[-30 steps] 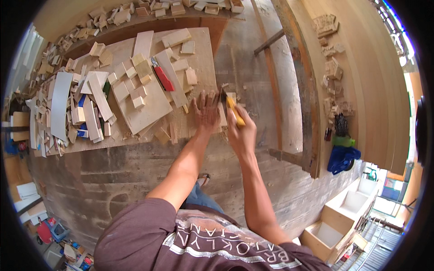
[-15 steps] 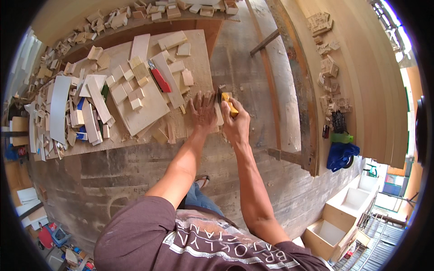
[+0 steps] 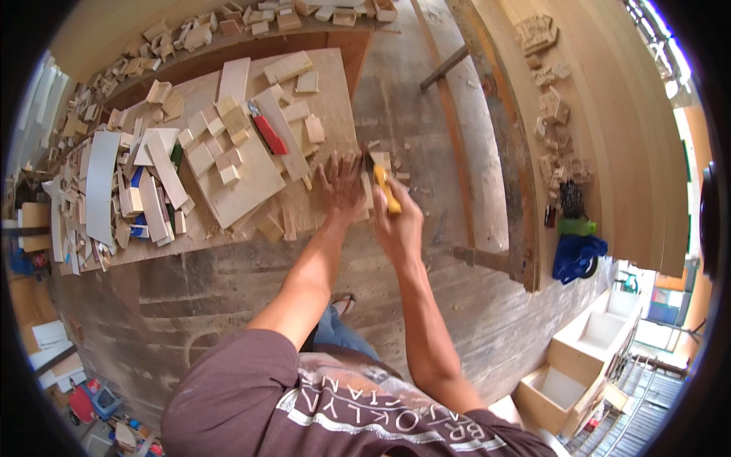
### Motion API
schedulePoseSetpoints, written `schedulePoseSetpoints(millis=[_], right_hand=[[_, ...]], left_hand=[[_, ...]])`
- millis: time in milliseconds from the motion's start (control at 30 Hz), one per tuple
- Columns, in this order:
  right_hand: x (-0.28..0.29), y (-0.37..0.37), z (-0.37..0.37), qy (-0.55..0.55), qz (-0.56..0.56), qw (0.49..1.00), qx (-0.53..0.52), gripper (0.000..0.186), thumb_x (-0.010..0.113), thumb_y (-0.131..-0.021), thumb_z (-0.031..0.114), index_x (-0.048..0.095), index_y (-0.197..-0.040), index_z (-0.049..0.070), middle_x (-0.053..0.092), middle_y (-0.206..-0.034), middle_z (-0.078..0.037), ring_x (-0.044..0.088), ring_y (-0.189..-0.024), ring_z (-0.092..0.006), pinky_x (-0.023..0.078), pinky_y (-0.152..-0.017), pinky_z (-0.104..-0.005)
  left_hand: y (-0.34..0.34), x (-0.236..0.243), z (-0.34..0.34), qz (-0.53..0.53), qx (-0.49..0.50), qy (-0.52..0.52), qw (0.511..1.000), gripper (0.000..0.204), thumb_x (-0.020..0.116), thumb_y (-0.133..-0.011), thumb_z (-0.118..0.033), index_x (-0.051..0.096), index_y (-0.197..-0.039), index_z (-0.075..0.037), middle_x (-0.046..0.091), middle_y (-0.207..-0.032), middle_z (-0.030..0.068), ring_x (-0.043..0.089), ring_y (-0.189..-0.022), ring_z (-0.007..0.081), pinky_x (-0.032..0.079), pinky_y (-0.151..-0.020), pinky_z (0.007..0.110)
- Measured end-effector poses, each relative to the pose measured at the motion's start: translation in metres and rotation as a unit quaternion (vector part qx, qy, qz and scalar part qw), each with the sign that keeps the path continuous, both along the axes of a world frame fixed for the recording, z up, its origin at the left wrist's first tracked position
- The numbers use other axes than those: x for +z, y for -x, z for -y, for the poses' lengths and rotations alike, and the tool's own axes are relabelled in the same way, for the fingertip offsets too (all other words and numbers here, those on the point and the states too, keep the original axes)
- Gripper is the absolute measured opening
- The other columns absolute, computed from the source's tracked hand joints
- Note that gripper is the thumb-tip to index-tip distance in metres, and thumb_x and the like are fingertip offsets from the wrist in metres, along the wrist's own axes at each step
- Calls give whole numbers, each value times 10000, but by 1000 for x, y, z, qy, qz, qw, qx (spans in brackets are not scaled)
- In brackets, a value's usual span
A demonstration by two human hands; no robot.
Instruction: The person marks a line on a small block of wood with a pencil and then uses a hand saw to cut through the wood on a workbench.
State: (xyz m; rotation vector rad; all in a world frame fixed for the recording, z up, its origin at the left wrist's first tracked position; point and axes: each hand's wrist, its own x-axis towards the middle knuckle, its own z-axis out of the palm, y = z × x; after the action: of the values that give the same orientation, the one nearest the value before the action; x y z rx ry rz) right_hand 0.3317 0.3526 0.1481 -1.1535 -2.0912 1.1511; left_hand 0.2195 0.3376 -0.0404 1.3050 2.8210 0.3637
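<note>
My left hand [image 3: 344, 185] lies flat with its fingers spread, pressing at the right edge of the plywood board [image 3: 259, 232]. A pale wood strip [image 3: 368, 199] shows just beside it, partly hidden under the hand. Close on the right, my right hand [image 3: 399, 222] is closed round the yellow handle of a handsaw [image 3: 389, 192]. Its dark blade [image 3: 368, 163] is seen nearly edge-on, next to the left fingertips. A small light wood piece [image 3: 381, 160] sits right of the blade, lower teeth hidden from view.
Cut wood blocks [image 3: 219, 156] and a red-handled utility knife [image 3: 268, 135] lie on the board. At the left is a heap of strips [image 3: 152, 190]. Small wooden pieces line a shelf [image 3: 205, 34] and a plank surface [image 3: 609, 152]. A blue bag [image 3: 576, 259] sits at right.
My right hand has drawn slightly back toward me with the saw, its handle now turned more lengthwise. More of the light wood piece shows. My left hand stays in place.
</note>
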Motion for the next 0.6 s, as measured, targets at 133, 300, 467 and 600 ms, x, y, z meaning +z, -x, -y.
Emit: schedulePoseSetpoints(millis=[133, 300, 467, 600], right_hand=[[63, -37, 29, 35, -5, 999, 7, 370, 674, -995, 209, 632, -1267, -38, 717, -1015, -293, 749, -982, -268, 570, -783, -363], [-7, 11, -10, 41, -18, 999, -4, 344, 668, -1007, 206, 643, -1246, -40, 726, -1026, -210, 669, -901, -172, 532, -816, -323], [38, -34, 20, 15, -19, 1000, 12, 366, 674, -1004, 230, 641, -1253, -37, 716, -963, -256, 691, -869, -234, 540, -741, -352], [32, -32, 16, 23, 1, 1000, 12, 376, 685, -999, 233, 642, -1261, -33, 715, -940, -259, 692, -843, -225, 541, -710, -349]], left_hand=[[2, -5, 1, 10, 8, 13, 1000, 649, 546, -960, -345, 373, -1582, -276, 339, -1614, -16, 211, -1545, 305, 124, -1230, 650], [-3, -2, 0, -15, -21, -14, 1000, 803, 624, -888, -310, 294, -1620, -277, 322, -1625, -12, 209, -1544, 295, 130, -1226, 638], [3, -4, 1, -16, -3, 61, 998, 784, 574, -910, -370, 278, -1626, -253, 314, -1632, -15, 206, -1546, 295, 131, -1221, 638], [3, -9, -3, -36, -1, 41, 999, 751, 551, -941, -375, 268, -1628, -265, 305, -1636, -21, 193, -1552, 293, 119, -1225, 641]])
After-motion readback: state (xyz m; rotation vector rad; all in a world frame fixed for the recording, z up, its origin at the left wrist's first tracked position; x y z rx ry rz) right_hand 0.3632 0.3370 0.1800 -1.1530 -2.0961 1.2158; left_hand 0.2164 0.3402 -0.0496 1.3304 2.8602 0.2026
